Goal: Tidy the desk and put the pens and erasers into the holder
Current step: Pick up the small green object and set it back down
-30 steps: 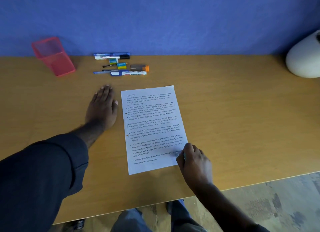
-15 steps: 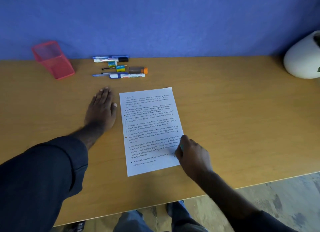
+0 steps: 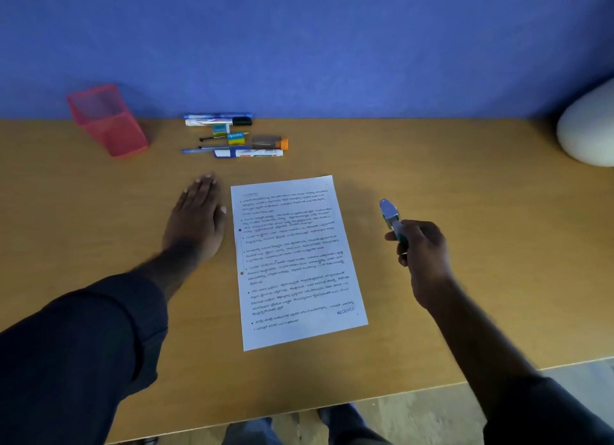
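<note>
**Counter layout with stamp held clear of the sheet**

The counter (image 3: 432, 165) is a tan wood-grain surface set against a blue wall (image 3: 299, 39). Grey floor (image 3: 432, 411) shows below its near edge. A white rounded object (image 3: 588, 132) sits at the far right.

A printed sheet (image 3: 295, 261) lies flat at centre. Its body text is too small to read; the word "RECEIVED" is stamped in blue near its lower right corner.

The red mesh holder (image 3: 106, 122) stands at the far left by the wall. The pens and erasers (image 3: 236, 135) lie grouped to its right, apart from it. One marker reads "WHITEBOARD"; one eraser reads "apsara".

The left hand (image 3: 196, 222) rests palm down just left of the sheet, fingers pressed together. The right hand (image 3: 422, 255) is right of the sheet, fingers closed around a teal-handled stamp (image 3: 390, 215).
</note>
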The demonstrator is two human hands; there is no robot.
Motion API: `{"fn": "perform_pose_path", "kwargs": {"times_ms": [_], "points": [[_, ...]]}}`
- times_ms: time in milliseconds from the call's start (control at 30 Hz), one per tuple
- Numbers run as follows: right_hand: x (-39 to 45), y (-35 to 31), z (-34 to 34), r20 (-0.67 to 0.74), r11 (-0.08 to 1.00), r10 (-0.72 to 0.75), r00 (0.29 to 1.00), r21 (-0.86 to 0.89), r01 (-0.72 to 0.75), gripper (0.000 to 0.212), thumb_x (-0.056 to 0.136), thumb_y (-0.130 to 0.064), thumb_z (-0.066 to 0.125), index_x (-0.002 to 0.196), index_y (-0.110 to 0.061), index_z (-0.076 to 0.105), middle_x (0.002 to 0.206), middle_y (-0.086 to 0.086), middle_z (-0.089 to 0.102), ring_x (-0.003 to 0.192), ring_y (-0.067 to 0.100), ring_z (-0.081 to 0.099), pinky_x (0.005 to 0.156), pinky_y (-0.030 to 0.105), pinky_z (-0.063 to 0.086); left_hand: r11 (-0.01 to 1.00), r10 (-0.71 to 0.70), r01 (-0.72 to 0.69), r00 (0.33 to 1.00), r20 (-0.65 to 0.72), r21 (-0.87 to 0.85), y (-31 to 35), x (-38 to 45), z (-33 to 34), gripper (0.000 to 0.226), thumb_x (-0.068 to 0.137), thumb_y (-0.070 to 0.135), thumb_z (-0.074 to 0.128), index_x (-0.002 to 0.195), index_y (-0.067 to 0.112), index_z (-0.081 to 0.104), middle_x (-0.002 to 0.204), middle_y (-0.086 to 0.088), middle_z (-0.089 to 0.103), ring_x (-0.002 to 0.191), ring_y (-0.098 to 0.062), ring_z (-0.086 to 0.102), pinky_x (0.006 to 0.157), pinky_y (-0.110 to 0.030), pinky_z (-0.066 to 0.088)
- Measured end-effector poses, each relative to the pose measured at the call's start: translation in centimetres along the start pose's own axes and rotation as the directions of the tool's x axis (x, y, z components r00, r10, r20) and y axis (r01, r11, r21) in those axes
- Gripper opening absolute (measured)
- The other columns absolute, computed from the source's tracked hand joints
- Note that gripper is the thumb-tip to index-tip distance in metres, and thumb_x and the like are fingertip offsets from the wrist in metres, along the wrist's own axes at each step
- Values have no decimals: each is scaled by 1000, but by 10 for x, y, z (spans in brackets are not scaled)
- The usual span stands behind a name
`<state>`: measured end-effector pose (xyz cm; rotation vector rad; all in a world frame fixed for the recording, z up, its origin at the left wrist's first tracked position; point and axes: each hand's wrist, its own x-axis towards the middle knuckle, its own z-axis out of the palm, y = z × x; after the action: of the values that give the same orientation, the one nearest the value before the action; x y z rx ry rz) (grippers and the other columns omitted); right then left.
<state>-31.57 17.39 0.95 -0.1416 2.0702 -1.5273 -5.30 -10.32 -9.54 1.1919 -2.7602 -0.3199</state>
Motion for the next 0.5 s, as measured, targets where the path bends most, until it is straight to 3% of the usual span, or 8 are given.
{"fn": "perform_pose_path", "kwargs": {"times_ms": [100,233,333,433,500], "points": [[21,10,10,7,985,-131,991,-108,131,20,91,-21,61,98,-3,62,83,6,69,57,5,45,56,23,37,1000,2,-2,1000,2,-6,0,-1,-1,62,99,35,25,155,7,24,164,-12,22,151,-29,19,123,-44,17],[49,18,20,24,877,-353,935,-339,340,19,92,-26,61,98,-10,52,80,2,59,58,13,47,55,27,36,1000,-1,1,1000,2,-9,0,-1,-2,65,98,38,23,155,8,24,164,-11,23,151,-28,21,123,-43,19],[70,17,24,86,701,-500,862,-545,461,17,93,-23,59,100,-10,52,93,11,63,80,29,54,63,34,41,1000,8,-8,1000,-2,-9,-1,-1,-2,64,99,39,22,156,9,24,164,-9,23,152,-27,20,123,-43,19],[93,12,30,181,452,-632,754,-704,548,16,90,-16,61,100,-5,55,91,20,64,83,40,55,69,43,42,1000,-2,1,1000,-7,-14,0,0,-4,64,98,39,22,156,10,24,165,-7,21,152,-25,20,123,-41,19],[111,5,35,221,360,-638,738,-761,539,20,90,-18,60,103,-3,56,91,22,64,84,41,55,72,45,41,1000,7,-8,1000,-20,-14,1,0,-4,63,99,38,24,156,10,25,165,-6,21,151,-25,21,123,-40,19]]}}
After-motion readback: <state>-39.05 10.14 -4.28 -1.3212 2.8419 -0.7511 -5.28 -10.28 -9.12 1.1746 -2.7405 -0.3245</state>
